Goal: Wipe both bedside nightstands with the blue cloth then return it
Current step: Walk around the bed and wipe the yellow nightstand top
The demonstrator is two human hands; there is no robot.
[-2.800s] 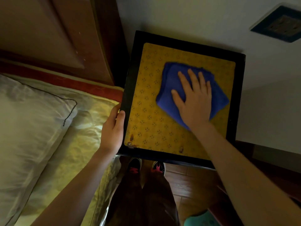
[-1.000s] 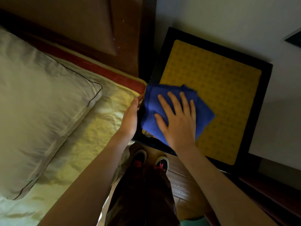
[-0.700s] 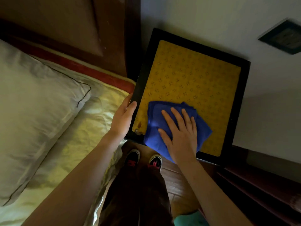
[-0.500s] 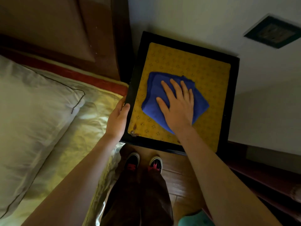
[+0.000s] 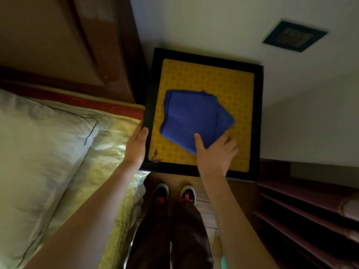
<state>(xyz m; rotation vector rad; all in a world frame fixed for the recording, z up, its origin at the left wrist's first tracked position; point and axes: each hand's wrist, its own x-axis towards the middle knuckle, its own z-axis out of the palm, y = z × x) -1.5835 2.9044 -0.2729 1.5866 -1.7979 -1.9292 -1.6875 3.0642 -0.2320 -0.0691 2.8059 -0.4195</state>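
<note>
I see my left hand [image 5: 137, 147] curled on the nightstand [image 5: 150, 105] frame beside the bed [image 5: 108, 144]. Blue cloth [image 5: 192, 117] lies folded mid-surface. Right hand [image 5: 215, 152] pinches its near corner. Only this nightstand is in view; I judge the second one and the return remain.

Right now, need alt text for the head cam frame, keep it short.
A folded blue cloth lies on the yellow patterned top of a black-framed nightstand; the right hand pinches its near corner while the left hand grips the nightstand's left edge. A bed with a pale pillow lies to the left.
</note>
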